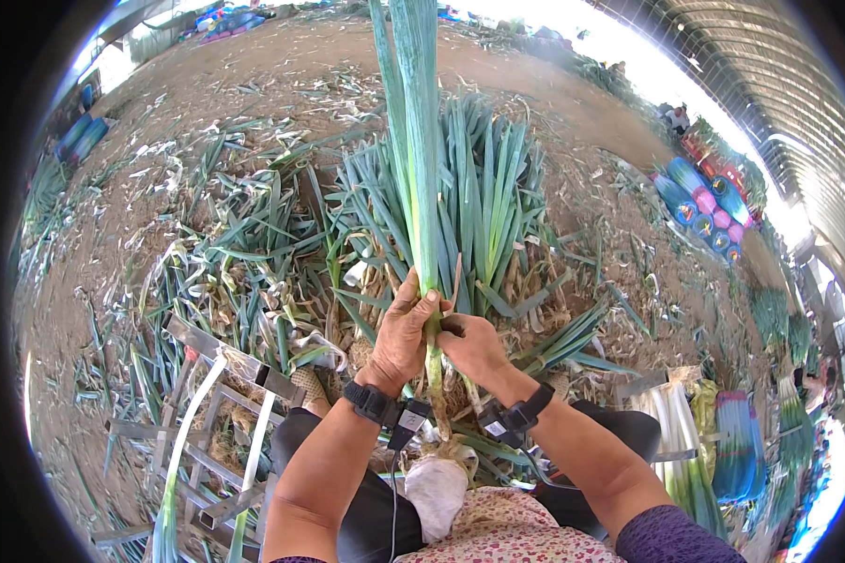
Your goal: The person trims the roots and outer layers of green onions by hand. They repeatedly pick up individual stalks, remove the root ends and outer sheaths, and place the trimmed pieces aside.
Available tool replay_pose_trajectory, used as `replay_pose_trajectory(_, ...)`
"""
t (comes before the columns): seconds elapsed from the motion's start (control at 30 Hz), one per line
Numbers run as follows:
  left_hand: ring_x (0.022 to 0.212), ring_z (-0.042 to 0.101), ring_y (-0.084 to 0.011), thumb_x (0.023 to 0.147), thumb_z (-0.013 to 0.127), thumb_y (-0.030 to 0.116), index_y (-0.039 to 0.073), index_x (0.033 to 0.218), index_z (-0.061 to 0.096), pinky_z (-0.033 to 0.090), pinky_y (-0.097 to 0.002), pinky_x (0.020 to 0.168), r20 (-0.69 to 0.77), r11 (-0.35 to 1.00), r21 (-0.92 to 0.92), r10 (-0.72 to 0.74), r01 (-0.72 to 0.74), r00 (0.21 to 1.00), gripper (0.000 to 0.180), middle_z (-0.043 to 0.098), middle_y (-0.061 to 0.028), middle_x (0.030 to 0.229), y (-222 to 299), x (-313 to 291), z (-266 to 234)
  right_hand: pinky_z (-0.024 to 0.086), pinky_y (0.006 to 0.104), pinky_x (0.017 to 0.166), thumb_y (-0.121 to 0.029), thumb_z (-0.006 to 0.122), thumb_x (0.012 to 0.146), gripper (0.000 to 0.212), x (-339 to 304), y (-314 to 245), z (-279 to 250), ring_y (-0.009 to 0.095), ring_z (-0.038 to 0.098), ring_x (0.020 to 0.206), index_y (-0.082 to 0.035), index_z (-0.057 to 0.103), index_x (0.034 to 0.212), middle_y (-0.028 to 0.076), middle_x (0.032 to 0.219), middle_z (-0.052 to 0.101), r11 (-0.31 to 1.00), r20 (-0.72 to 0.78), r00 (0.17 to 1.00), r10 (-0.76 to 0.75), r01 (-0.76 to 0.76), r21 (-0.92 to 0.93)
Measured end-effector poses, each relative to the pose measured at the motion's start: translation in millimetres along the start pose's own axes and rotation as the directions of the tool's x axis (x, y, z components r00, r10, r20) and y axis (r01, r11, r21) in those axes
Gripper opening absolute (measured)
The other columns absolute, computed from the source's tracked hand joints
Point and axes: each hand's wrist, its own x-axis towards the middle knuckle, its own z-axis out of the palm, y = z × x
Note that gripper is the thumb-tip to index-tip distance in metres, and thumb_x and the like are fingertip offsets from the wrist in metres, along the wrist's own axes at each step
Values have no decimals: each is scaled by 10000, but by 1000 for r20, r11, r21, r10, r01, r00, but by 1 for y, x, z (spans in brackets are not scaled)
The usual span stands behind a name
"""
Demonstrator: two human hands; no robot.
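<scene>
A long green onion [423, 169] stands upright in front of me, its leaves running up past the top of the picture and its dirty pale stalk and roots pointing down toward my lap. My left hand [404, 330] is wrapped round it where the leaves meet the stalk. Just below, my right hand [477, 345] is closed with its fingers pinched against the stalk's side; the fingertips are partly hidden. Behind both hands lies a thick pile of unpeeled green onions [488, 178], leaves pointing away from me. A whitish cloth [436, 493] lies between my knees, under the roots.
At my left stands a metal rack [239, 511] with a few peeled onions across it. White-stalked onions [676, 422] rest on another support at my right, beside blue-wrapped bundles [739, 446]. Leaf scraps [253, 235] litter the soil. More wrapped bundles [702, 206] lie farther right.
</scene>
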Motion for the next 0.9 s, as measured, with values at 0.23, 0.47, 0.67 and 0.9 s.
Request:
replay_pose_trajectory(0.23,819,575,-160,902,627,244,73,1261,497,497,-327,780,129,998,-44,-32,38,991,419,579,-46,928,10,1,-5,464,306,605,-201,599,805,262,-8,17,-3,106,544,628,22,673,921,46,657,614,976,-48,992,118,-106,193)
replay_pose_trajectory(0.47,773,553,-191,876,648,365,71,1134,542,478,-376,744,157,998,-54,30,-22,987,406,586,-65,930,25,6,-11,499,443,721,-383,525,840,382,-88,181,25,382,644,799,-57,713,908,186,824,676,837,139,947,289,-180,-516)
replay_pose_trajectory(0.67,764,507,-178,885,585,495,80,1204,506,443,-328,701,-1,997,-80,11,-11,1000,529,549,-50,920,23,5,-4,478,435,772,-328,588,857,345,-108,155,28,372,611,931,-4,652,956,223,987,634,993,-125,985,116,-117,-3)
replay_pose_trajectory(0.9,793,509,-188,883,511,593,98,1206,483,436,-330,712,14,992,-128,-10,11,1000,592,536,-48,929,9,14,-1,477,334,676,-23,720,711,245,-28,19,9,247,568,763,-58,558,891,72,782,574,906,-240,874,-423,406,-122)
